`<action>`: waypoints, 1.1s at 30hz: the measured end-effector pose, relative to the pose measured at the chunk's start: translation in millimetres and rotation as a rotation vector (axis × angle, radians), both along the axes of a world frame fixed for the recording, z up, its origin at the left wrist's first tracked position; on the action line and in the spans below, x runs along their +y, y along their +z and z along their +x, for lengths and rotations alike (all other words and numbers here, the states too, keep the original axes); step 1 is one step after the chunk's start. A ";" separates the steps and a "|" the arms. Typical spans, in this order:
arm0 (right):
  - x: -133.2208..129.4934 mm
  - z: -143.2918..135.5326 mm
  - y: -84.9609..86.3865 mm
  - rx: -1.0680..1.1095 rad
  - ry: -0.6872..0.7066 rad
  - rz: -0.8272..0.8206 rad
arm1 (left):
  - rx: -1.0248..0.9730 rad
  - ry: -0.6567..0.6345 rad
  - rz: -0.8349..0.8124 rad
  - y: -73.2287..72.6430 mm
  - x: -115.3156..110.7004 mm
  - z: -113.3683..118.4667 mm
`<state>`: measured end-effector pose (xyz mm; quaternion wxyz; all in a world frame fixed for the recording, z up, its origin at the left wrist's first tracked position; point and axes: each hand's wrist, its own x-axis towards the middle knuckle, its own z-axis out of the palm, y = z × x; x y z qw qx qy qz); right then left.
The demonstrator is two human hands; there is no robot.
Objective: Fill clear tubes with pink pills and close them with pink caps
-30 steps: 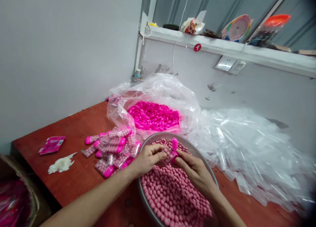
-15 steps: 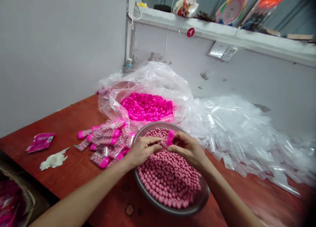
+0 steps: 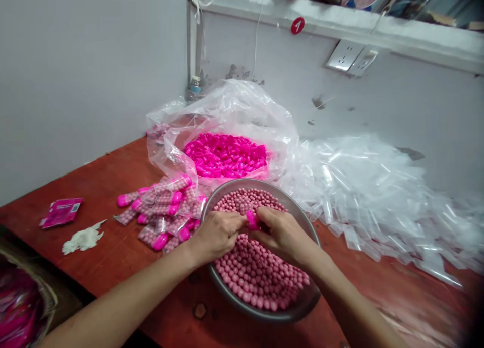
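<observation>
Over the grey bowl (image 3: 317, 237) of pink beads (image 3: 260, 280), my two hands meet. My left hand (image 3: 219, 233) is closed on a small clear pouch of beads, mostly hidden by the fingers. A bright pink plastic cap (image 3: 251, 220) sits at the pouch's end, pinched by my right hand (image 3: 282, 234). Left of the bowl lies a pile of clear pouches (image 3: 166, 207) filled with pink beads and topped with pink caps. Behind the bowl, a large clear bag (image 3: 242, 101) holds many loose pink caps (image 3: 227, 154).
Many empty clear pouches (image 3: 378, 191) are heaped on the right of the red table (image 3: 124, 287). On the left are a pink printed packet (image 3: 61, 212) and a crumpled white scrap (image 3: 83, 238). A box (image 3: 49, 300) with pink packets stands at lower left, below the table edge.
My hands have drawn closer together around the pink cap, and the cap has tilted and shifted slightly left. The camera has tipped down, so less of the shelf shows.
</observation>
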<state>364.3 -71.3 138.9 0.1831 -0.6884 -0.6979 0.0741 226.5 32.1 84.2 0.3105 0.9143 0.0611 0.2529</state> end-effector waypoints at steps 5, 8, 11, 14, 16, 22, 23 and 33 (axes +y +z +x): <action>-0.1 11.0 -12.3 0.009 0.070 -0.049 | 0.054 -0.040 -0.011 2.6 3.2 -0.3; -2.3 14.3 -5.9 -0.031 0.150 0.027 | 0.054 -0.101 -0.211 8.5 3.4 0.0; -3.7 16.0 7.9 -0.137 0.296 0.073 | 0.050 -0.122 -0.420 11.3 2.8 0.3; -4.4 20.1 13.2 -0.200 0.275 0.128 | 0.011 -0.062 -0.613 11.4 4.5 0.5; -5.0 21.8 7.7 -0.220 0.195 0.200 | -0.023 -0.018 -0.693 11.1 7.0 1.2; -0.9 4.7 -25.4 -0.351 -0.034 0.285 | -0.071 0.058 -0.790 10.3 10.0 5.5; 1.2 1.2 -29.3 -0.369 -0.071 0.295 | -0.073 0.072 -0.786 9.9 9.8 6.0; 15.8 -9.1 -39.2 -0.327 -0.150 0.310 | -0.120 0.174 -0.822 6.5 8.0 10.0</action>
